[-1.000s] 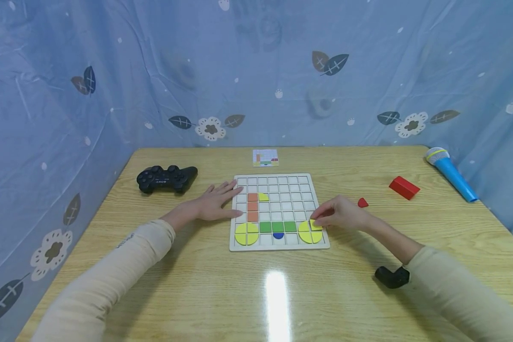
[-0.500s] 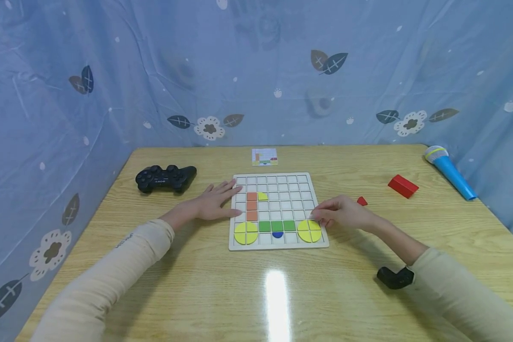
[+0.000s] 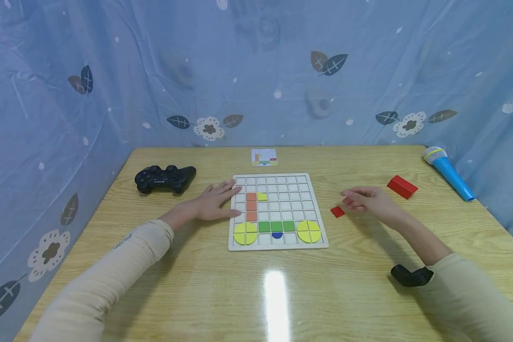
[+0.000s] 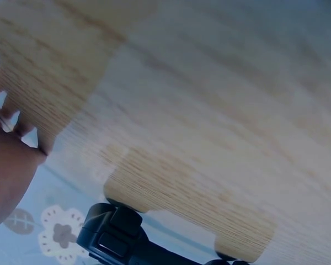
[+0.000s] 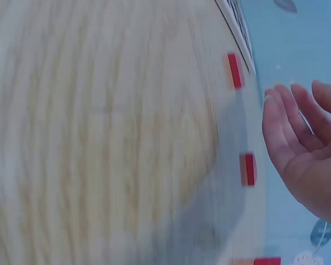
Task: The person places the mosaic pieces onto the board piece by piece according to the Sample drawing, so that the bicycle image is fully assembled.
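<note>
A white grid board [image 3: 285, 205] lies mid-table. My left hand [image 3: 213, 202] rests spread on its left edge. Set in the board are a column of orange squares [image 3: 251, 206], a lone yellow quarter circle [image 3: 261, 196], green squares [image 3: 276, 226], a blue half circle [image 3: 277, 235], and two yellow circles built from quarters, one at left [image 3: 245, 233] and one at right [image 3: 309, 232]. Off the board's right side, my right hand [image 3: 369, 204] hovers with loosely bent, empty fingers. Just left of its fingertips lies a red square [image 3: 337, 212].
A red block [image 3: 403, 186] and a blue toy microphone [image 3: 451, 173] lie at right. Behind the board is a small pattern card [image 3: 264, 157]. A black game controller [image 3: 165, 179] sits at left. A black device [image 3: 412, 276] is on my right wrist.
My right hand let go of a yellow quarter circle, which now completes the right circle on the board, and moved right. The red square came into view; the small red piece is now hidden.
</note>
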`<state>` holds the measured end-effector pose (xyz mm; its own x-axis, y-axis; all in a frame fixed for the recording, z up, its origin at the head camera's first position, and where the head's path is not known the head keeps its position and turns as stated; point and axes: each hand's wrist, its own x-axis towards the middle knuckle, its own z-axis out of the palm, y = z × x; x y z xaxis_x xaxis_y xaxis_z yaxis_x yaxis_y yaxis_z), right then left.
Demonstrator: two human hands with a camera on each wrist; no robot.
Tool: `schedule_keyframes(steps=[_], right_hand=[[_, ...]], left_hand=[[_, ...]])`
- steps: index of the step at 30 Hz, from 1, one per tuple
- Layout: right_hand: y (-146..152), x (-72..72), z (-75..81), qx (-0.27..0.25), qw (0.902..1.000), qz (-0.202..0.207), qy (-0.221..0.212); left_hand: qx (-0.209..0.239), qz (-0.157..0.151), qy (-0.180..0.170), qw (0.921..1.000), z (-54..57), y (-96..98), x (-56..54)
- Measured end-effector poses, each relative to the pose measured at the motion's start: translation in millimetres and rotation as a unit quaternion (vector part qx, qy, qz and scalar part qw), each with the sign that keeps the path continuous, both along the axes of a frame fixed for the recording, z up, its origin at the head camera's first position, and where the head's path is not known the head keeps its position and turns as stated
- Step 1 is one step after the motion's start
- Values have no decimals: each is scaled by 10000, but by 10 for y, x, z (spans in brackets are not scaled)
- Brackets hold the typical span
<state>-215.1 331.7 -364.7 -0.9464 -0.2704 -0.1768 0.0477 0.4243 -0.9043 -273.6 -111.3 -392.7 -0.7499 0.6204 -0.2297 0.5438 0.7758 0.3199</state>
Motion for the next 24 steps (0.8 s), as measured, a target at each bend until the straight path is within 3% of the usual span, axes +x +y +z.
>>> schedule_keyframes(steps=[5,14,17,21,24], right_hand=[[172,2,14,-9,9992,-363,139],[395,6,-14,627,9934,-887,356],[416,-3,-34,883,9914,-854,459],[414,-15,-65,1487,9838,-531,855],[398,-27,-92,1660,9795,-309,1100]], left_hand=[[12,-2,-20,10000,9,3,2],[-2,-4,-11,10000,26,0,10],[67,-30,-1,10000,31,-2,14],[100,-44,4,9999,36,-2,22],[79,-52,7,10000,33,4,22]])
